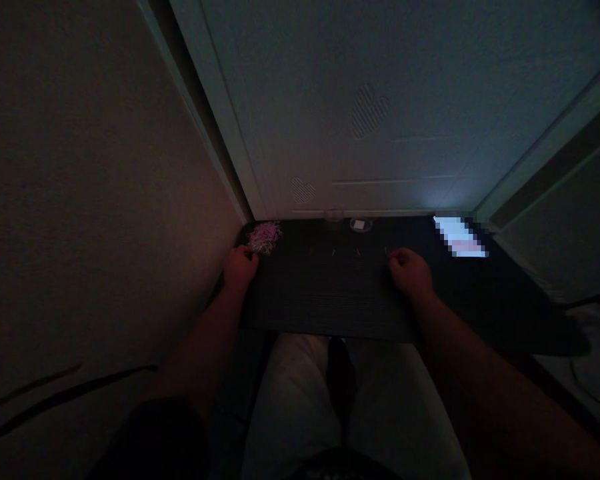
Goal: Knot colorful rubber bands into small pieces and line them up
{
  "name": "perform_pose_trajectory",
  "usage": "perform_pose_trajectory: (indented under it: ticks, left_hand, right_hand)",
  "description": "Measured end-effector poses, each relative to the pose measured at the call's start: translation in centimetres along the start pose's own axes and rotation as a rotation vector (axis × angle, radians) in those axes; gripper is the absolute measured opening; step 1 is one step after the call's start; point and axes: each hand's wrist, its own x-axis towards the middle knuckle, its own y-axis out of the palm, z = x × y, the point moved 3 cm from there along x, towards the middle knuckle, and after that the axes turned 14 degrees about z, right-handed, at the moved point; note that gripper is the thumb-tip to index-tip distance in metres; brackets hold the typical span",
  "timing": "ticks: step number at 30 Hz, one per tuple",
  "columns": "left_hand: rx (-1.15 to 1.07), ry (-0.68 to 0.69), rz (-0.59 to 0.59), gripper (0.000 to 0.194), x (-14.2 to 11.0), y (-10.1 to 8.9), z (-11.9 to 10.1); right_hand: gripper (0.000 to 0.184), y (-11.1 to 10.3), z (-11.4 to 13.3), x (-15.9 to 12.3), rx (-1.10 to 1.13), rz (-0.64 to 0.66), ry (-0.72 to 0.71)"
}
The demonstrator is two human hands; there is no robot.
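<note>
My left hand (241, 268) rests at the table's left side with its fingers curled in, thumb and forefinger close together. Just beyond its fingertips lies a loose pile of thin pink and pale pieces (264, 237). My right hand (411, 272) is closed too, set on the right half of the table. Beside its fingertips is a tiny pale sliver (385, 251). Between my hands several similar small slivers (358, 253) lie spaced out in a row. In this dim light I cannot make out what either hand pinches, if anything.
The dark table (325, 300) stands against a pale panel (330, 120) with raised hearts. At its back edge are a clear round container (334, 218) and a shallow round dish (361, 225) with a white square in it. A glowing screen (459, 237) sits at the right.
</note>
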Motion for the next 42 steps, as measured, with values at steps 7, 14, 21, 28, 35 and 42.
perform_pose_trajectory:
  ticks: [7, 14, 21, 28, 35, 42]
  left_hand:
    - [0.021, -0.03, 0.013, 0.028, 0.0, 0.0, -0.4]
    - [-0.069, -0.094, -0.003, 0.028, -0.1, -0.1, 0.2]
    - [-0.266, -0.117, -0.046, 0.03, -1.1, -0.7, 1.1]
    - [-0.368, -0.045, -0.008, 0.028, -2.7, -1.0, 0.7]
    - [-0.577, 0.17, 0.088, 0.024, -5.4, 1.5, -7.1]
    - [-0.663, 0.429, 0.233, 0.019, -7.5, 4.2, -15.8]
  right_hand:
    - [0.023, 0.1, -0.1, 0.2, 0.002, -0.004, 0.024]
    - [0.021, 0.0, 0.2, -0.1, -0.019, 0.002, 0.019]
    - [0.022, 0.0, 0.1, -0.1, -0.013, -0.003, 0.014]
    - [0.021, 0.3, 0.7, -0.7, 0.02, -0.008, -0.028]
    - [0.015, 3.3, 4.2, -2.0, 0.17, 0.198, -0.223]
    - [0.015, 5.7, 6.8, -1.6, 0.497, 0.342, -0.336]
